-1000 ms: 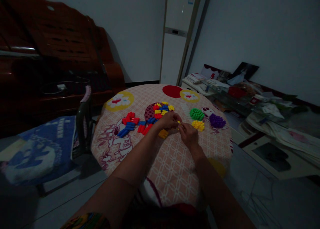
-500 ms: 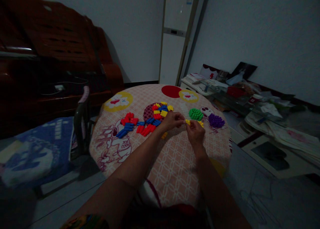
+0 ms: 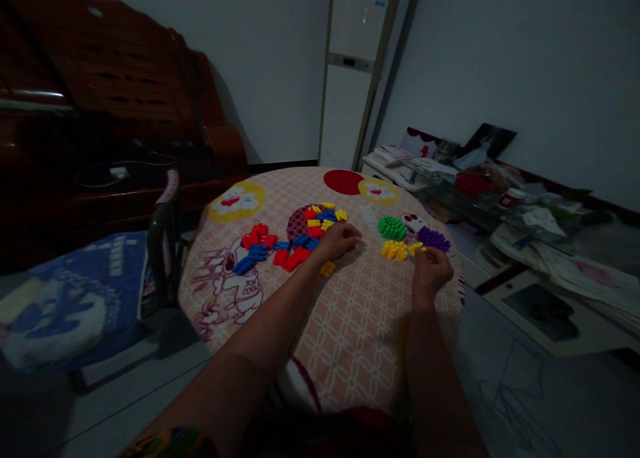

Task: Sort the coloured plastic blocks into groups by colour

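My right hand (image 3: 433,269) pinches a small yellow plastic piece (image 3: 417,248) between thumb and fingers. That piece is beside a cluster of yellow knobbly pieces (image 3: 395,250); whether they touch I cannot tell. Just behind is a green cluster (image 3: 393,229), and a purple cluster (image 3: 434,239) sits past my right hand. My left hand (image 3: 341,239) hovers near the mixed pile, fingers curled together; anything inside them is hidden. Next to it are yellow blocks (image 3: 341,215), red blocks (image 3: 291,260) and blue blocks (image 3: 251,259). One yellow block (image 3: 327,269) shows by my left wrist.
The round table (image 3: 345,351) has a patterned cloth. A pale, translucent cluster (image 3: 369,217) lies behind the green one. At left stand a chair (image 3: 165,245) with a blue cover and a wooden sofa (image 3: 125,98). A cluttered glass-topped cabinet (image 3: 465,198) is at right.
My hands were together over a yellow piece and are now apart. The right has moved right with a yellow piece, uncovering the yellow cluster; the left has drawn slightly left.
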`<state>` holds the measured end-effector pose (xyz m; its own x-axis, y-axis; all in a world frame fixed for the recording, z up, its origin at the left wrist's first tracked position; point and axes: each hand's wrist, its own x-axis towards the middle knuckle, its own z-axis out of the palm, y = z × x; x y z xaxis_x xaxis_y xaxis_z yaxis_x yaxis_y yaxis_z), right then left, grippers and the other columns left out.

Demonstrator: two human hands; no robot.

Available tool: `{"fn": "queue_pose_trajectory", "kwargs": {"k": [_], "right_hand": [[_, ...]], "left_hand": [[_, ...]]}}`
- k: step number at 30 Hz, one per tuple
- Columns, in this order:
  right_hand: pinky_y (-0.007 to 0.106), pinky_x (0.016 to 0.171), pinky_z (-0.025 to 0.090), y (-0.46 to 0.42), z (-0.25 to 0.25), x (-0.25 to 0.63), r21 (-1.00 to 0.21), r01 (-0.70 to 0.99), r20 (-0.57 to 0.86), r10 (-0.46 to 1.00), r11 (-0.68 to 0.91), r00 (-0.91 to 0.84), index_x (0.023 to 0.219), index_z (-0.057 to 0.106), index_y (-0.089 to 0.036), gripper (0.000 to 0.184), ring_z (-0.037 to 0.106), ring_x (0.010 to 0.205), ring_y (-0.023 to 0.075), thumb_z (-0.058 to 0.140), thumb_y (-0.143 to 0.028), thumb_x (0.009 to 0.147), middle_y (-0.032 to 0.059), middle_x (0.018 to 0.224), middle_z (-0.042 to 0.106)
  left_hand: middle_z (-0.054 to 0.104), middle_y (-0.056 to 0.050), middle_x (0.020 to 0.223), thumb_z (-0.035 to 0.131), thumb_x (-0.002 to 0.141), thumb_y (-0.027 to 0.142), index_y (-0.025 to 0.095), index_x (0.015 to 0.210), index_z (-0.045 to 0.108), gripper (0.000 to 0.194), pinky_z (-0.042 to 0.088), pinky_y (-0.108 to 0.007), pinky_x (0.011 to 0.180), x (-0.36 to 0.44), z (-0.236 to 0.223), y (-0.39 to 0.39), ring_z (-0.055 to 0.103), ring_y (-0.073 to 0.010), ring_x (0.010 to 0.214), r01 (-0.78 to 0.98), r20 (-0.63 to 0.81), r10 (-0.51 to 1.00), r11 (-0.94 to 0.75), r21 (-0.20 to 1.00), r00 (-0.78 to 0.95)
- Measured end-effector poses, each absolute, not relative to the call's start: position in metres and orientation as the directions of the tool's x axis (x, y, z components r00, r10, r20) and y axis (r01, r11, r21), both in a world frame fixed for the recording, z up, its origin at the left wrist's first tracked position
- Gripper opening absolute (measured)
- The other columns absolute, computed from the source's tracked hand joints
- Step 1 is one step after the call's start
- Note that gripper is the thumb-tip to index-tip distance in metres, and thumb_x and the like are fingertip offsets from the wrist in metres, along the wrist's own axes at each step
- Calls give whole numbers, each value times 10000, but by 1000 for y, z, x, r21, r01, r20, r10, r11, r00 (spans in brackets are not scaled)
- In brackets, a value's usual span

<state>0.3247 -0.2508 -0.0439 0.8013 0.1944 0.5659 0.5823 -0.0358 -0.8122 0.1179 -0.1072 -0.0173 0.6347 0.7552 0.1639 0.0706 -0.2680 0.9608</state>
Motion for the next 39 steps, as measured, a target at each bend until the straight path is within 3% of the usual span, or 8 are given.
{"fn": "queue_pose_trajectory", "kwargs": {"k": [5, 14, 24, 32, 36, 39], "right_hand": [[310, 602, 500, -254, -45, 322, -806, 589, 548, 301, -59, 780, 759, 718, -153, 228, 610, 617, 201, 681, -366, 688, 55, 664, 679], [307, 628, 459, -258, -45, 324, -637, 763, 690, 363, -107, 626, 740, 715, -158, 233, 568, 602, 180, 632, -375, 754, 52, 686, 665], [325, 695, 431, -256, -52, 324, -519, 822, 609, 573, -234, 548, 762, 724, -181, 231, 607, 696, 216, 582, -363, 783, 80, 745, 711], [328, 683, 437, -258, -50, 318, -599, 755, 592, 489, -265, 641, 842, 722, -175, 315, 621, 679, 229, 630, -469, 777, 80, 728, 710], [315, 659, 430, -257, -47, 312, -631, 734, 626, 393, -253, 674, 757, 693, -184, 368, 598, 643, 208, 578, -526, 828, 71, 687, 687], [313, 643, 425, -255, -46, 308, -625, 749, 653, 377, -220, 656, 727, 674, -183, 401, 587, 624, 200, 534, -535, 857, 70, 671, 676]], "left_hand": [[622, 28, 558, 634, 799, 153, 136, 819, 672, 46, 439, -183, 508, 118, -18, -107, 607, -111, 516, 98, 141, 767, -257, 961, 626], [610, 38, 557, 630, 786, 130, 128, 794, 665, 36, 427, -167, 497, 117, -19, -106, 584, -90, 497, 110, 142, 765, -268, 957, 628], [597, 37, 561, 603, 804, 156, 117, 869, 657, 94, 437, -195, 493, 114, -20, -101, 562, -105, 477, 126, 102, 777, -227, 966, 622], [673, -8, 667, 639, 738, 118, 110, 806, 716, 102, 463, -220, 620, 95, 0, -91, 605, -127, 620, 222, 248, 722, -488, 844, 646], [679, 9, 651, 706, 663, 91, 143, 752, 738, 108, 434, -218, 604, 77, 14, -96, 608, -138, 611, 341, 47, 562, -563, 753, 826], [694, 14, 662, 792, 540, 50, 167, 694, 742, 200, 413, -227, 616, 71, 19, -103, 605, -153, 630, 451, -106, 495, -655, 607, 862]]}}
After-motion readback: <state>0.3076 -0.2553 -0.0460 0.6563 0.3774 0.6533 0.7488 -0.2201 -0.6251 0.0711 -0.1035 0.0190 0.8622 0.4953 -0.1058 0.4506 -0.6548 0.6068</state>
